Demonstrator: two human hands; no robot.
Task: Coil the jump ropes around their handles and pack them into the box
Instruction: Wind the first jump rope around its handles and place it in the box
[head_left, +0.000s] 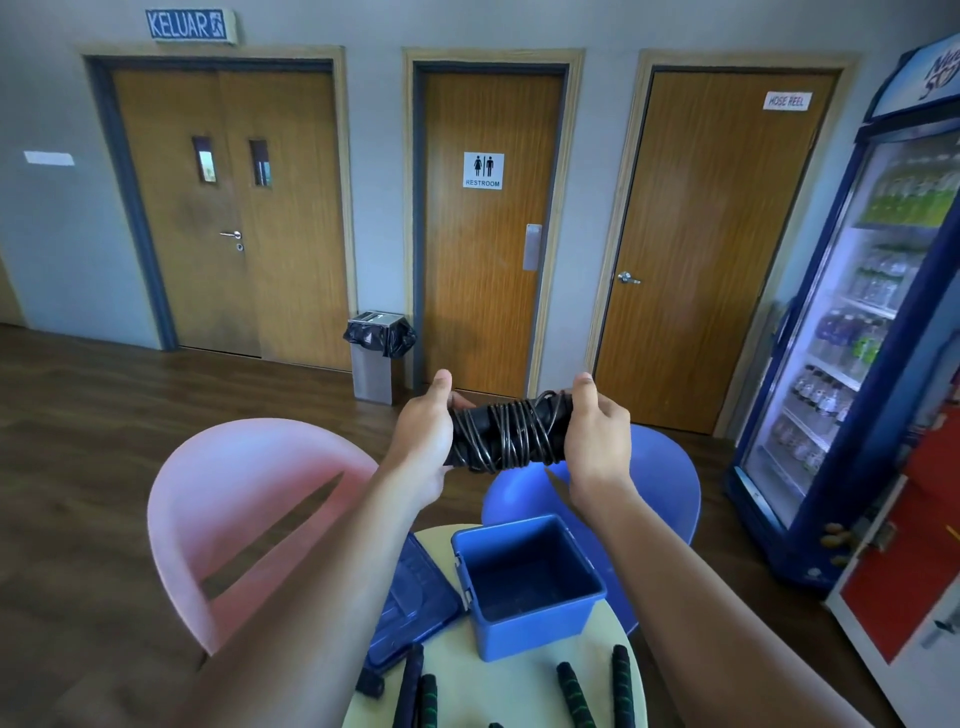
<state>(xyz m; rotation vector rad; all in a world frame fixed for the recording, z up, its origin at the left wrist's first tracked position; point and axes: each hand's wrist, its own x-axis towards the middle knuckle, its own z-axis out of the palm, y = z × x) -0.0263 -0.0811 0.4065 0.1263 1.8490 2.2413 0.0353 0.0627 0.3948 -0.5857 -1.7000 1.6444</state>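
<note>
Both your left hand (422, 441) and right hand (597, 441) are gripping the ends of the black cord-wound jump rope bundle (506, 436) in the air above the open blue plastic box (535, 629), so be pinning the cord while lowering.

Both hands are up: the left hand (421, 441) and right hand (597, 441) grip opposite ends of the black rope-wound handle bundle (506, 436), which lies level between them, above and behind the open blue plastic box (540, 631). That box sits on the round pale table (519, 691), with the flat blue plastic lid (410, 597) just beside it on the left. In front of the box, loose black foam-grip handles (574, 693) lie on the table, some left, some right. Behind the table, the pink plastic chair (234, 499) is left and the blue plastic chair (670, 483) right. The glass-fronted drinks fridge (857, 338) stands far right.
</note>
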